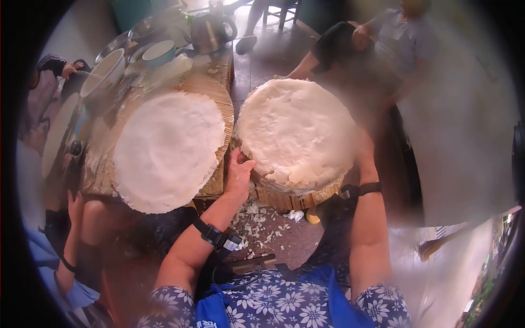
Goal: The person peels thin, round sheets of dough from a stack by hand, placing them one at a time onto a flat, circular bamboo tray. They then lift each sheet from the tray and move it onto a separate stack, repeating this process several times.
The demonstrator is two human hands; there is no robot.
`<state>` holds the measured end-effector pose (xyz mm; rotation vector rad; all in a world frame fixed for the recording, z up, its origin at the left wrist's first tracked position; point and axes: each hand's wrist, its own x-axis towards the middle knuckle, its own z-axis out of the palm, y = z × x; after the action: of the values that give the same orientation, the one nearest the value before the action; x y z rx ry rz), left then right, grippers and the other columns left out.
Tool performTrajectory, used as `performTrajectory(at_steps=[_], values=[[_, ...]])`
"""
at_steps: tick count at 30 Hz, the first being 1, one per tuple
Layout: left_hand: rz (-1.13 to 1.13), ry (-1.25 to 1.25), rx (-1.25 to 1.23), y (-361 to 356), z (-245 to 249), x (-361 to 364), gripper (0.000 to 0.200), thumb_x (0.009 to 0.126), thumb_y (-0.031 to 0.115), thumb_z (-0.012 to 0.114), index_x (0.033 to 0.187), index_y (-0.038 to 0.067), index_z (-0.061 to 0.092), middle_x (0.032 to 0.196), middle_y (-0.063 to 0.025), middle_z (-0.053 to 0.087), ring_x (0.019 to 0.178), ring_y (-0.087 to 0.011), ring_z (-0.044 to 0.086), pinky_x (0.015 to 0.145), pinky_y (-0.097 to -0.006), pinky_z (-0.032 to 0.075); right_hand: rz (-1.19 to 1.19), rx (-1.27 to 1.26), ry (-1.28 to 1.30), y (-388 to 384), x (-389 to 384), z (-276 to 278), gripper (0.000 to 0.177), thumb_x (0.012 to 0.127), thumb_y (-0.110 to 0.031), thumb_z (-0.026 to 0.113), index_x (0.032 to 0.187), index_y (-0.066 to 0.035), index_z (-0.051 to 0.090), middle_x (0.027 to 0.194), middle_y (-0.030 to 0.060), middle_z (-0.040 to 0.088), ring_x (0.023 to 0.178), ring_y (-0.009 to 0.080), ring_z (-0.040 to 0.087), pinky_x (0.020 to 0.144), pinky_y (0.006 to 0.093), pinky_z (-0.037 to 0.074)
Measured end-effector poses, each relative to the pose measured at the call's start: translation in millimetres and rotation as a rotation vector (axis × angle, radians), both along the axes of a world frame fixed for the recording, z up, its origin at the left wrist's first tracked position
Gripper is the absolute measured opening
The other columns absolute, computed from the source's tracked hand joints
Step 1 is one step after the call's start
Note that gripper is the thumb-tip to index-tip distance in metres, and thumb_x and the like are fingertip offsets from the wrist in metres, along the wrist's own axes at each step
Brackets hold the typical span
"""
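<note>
A pale, round stack of flat dough sheets (295,128) with a ragged edge rests on a round slatted mat (292,201) in front of me. My left hand (239,176) pinches the stack's left edge, thumb and fingers closed at the rim. At the right edge is my right hand (364,146); haze blurs it and its fingers are hidden. To the left, a second round dough sheet (167,150) lies on another slatted mat (210,90), which sits on a wooden table (98,177).
Bowls (159,53) and a metal kettle (210,33) stand on the table's far end. White scraps (262,232) litter the floor below. A seated person (396,41) is at the far right; other people's arms (71,229) show at the left. A broom (435,249) lies at the right.
</note>
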<state>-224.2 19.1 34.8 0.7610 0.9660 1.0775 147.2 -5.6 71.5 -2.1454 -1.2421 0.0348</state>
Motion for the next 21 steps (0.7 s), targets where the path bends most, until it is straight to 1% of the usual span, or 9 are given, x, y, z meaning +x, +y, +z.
performTrajectory(at_steps=[3, 6, 10, 11, 13, 16, 17, 20, 21], values=[[-0.031, 0.068, -0.055, 0, 0, -1, 0.053, 0.079, 0.007, 0.057, 0.129, 0.012, 0.039, 0.116, -0.0031, 0.050, 0.102, -0.0153, 0.048, 0.083, -0.0330, 0.039, 0.000, 0.011, -0.019, 0, -2, 1, 0.046, 0.082, -0.028, 0.056, 0.116, 0.002, 0.055, 0.107, 0.0241, 0.062, 0.101, 0.0346, 0.060, 0.088, 0.0374, 0.045], [-0.056, 0.053, -0.083, -4, 2, -5, 0.051, 0.080, 0.007, 0.057, 0.128, 0.012, 0.039, 0.114, -0.0034, 0.050, 0.101, -0.0153, 0.049, 0.083, -0.0325, 0.039, -0.035, -0.032, -0.043, -4, -5, 6, 0.045, 0.081, -0.027, 0.058, 0.115, 0.002, 0.056, 0.104, 0.0228, 0.063, 0.099, 0.0340, 0.060, 0.086, 0.0374, 0.046], [-0.073, 0.036, -0.141, -16, 0, -8, 0.059, 0.080, 0.005, 0.055, 0.134, 0.003, 0.031, 0.120, -0.0071, 0.048, 0.101, -0.0181, 0.049, 0.084, -0.0322, 0.041, -0.079, 0.043, -0.216, 0, -3, 5, 0.039, 0.080, -0.026, 0.059, 0.110, 0.000, 0.059, 0.099, 0.0205, 0.064, 0.094, 0.0325, 0.061, 0.083, 0.0374, 0.047], [-0.099, 0.025, -0.139, -21, 1, -9, 0.062, 0.080, 0.003, 0.055, 0.136, -0.002, 0.027, 0.126, -0.0115, 0.045, 0.103, -0.0198, 0.049, 0.085, -0.0328, 0.042, -0.096, 0.121, -0.216, 1, -1, 5, 0.037, 0.080, -0.025, 0.060, 0.108, -0.001, 0.059, 0.097, 0.0197, 0.064, 0.093, 0.0322, 0.061, 0.082, 0.0374, 0.047], [-0.092, 0.038, -0.184, -33, -1, -11, 0.063, 0.079, 0.002, 0.055, 0.136, -0.003, 0.026, 0.128, -0.0141, 0.042, 0.104, -0.0210, 0.049, 0.086, -0.0335, 0.042, -0.135, 0.275, -0.220, -3, -30, 31, 0.033, 0.080, -0.023, 0.060, 0.106, -0.002, 0.060, 0.095, 0.0181, 0.064, 0.091, 0.0317, 0.061, 0.080, 0.0375, 0.047], [-0.156, 0.009, -0.230, -53, 10, -13, 0.063, 0.079, 0.000, 0.056, 0.135, -0.004, 0.027, 0.130, -0.0179, 0.040, 0.105, -0.0223, 0.050, 0.087, -0.0344, 0.043, -0.013, 0.250, -0.118, -5, -70, 62, 0.027, 0.081, -0.019, 0.060, 0.103, -0.004, 0.061, 0.092, 0.0166, 0.064, 0.089, 0.0323, 0.061, 0.079, 0.0381, 0.047], [-0.185, -0.008, -0.239, -59, 17, -15, 0.062, 0.079, 0.000, 0.056, 0.135, -0.005, 0.027, 0.131, -0.0192, 0.039, 0.104, -0.0227, 0.050, 0.087, -0.0347, 0.043, 0.113, 0.337, -0.240, -2, -71, 53, 0.023, 0.082, -0.016, 0.060, 0.101, -0.003, 0.062, 0.087, 0.0126, 0.065, 0.082, 0.0272, 0.062, 0.076, 0.0355, 0.047], [-0.407, -0.168, -0.193, -71, 35, -38, 0.055, 0.080, 0.000, 0.057, 0.131, -0.002, 0.036, 0.130, -0.0176, 0.041, 0.101, -0.0227, 0.053, 0.086, -0.0346, 0.045, 0.333, 0.247, 0.165, -14, -156, 95, 0.022, 0.084, -0.015, 0.059, 0.101, -0.002, 0.062, 0.079, 0.0069, 0.064, 0.073, 0.0174, 0.061, 0.071, 0.0302, 0.048], [-0.500, -0.237, -0.154, -71, 45, -49, 0.041, 0.083, 0.002, 0.056, 0.123, 0.002, 0.048, 0.120, -0.0136, 0.052, 0.094, -0.0218, 0.058, 0.084, -0.0340, 0.047, 0.417, 0.202, 0.364, -6, -169, 83, 0.022, 0.085, -0.015, 0.059, 0.101, -0.001, 0.062, 0.077, 0.0043, 0.063, 0.072, 0.0132, 0.059, 0.067, 0.0274, 0.047]])
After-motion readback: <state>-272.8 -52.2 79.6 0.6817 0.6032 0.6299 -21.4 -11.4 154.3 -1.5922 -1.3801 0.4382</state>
